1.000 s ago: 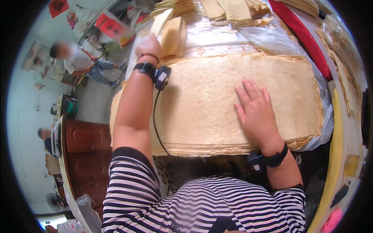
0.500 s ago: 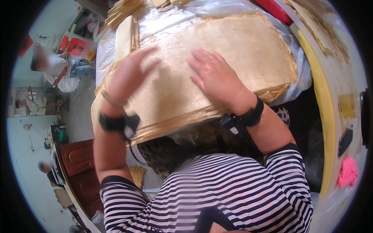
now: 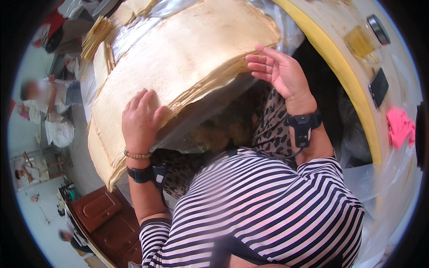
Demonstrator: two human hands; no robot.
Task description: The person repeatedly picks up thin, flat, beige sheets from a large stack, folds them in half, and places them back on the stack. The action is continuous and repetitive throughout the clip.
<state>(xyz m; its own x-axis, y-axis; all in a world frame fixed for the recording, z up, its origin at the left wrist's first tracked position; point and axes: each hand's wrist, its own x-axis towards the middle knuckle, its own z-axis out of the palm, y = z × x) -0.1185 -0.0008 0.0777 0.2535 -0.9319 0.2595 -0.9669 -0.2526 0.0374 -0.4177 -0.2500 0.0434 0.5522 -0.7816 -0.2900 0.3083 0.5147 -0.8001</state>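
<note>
On my feed, the stack of large tan sheets (image 3: pixel 192 53) lies slantwise in front of the wearer, its layered near edge facing the striped shirt (image 3: pixel 254 201). I see the left hand (image 3: pixel 140 118) laid over the top sheet close to that edge, palm down, fingers side by side and thumb spread away, with nothing in its grasp. The right hand (image 3: pixel 281 73) is at the stack's right end, thumb near the top face and fingers slightly bent beside the layers; from here I cannot tell whether it pinches any sheet. A beaded bracelet (image 3: pixel 137 155) circles the left wrist. Past the stack's far left side I make out a narrow folded piece (image 3: pixel 102 62) and a bundle of tan strips (image 3: pixel 97 38). Over on the right, beyond a yellow table edge (image 3: pixel 342 64), I have a lidded jar of yellow liquid (image 3: pixel 359 42), a dark phone (image 3: pixel 379 87) and a pink cloth (image 3: pixel 401 127).
</note>
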